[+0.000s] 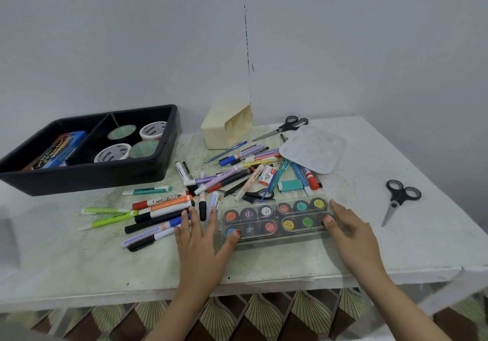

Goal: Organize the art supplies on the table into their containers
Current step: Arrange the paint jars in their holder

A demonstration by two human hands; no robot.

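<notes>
Far left of the clear paint case (274,218) sits a black tray (79,179). Loose markers (163,206) crowd the case's left end. The left hand (200,243), fingers straight, rests its thumb on that end. The right hand (353,232) grips the right end. Bare table (343,261) runs rightward to scissors (400,198) and forward to the near edge.

1. The black tray (87,179) runs off the picture's left edge, so its left end is unseen.
2. The print on the blue packet (60,148) in the tray's left compartment is too blurred to read.
3. The lid labels inside the clear paint box (274,220) are too small to read.
4. The left hand (200,245) covers the box's left end, and its thumb hides part of the blue pot.
5. The black-handled scissors (257,196) in the pen pile (227,177) show only their handles, with the blades buried under the pens.
6. Both forearms are cut off by the bottom edge.
</notes>
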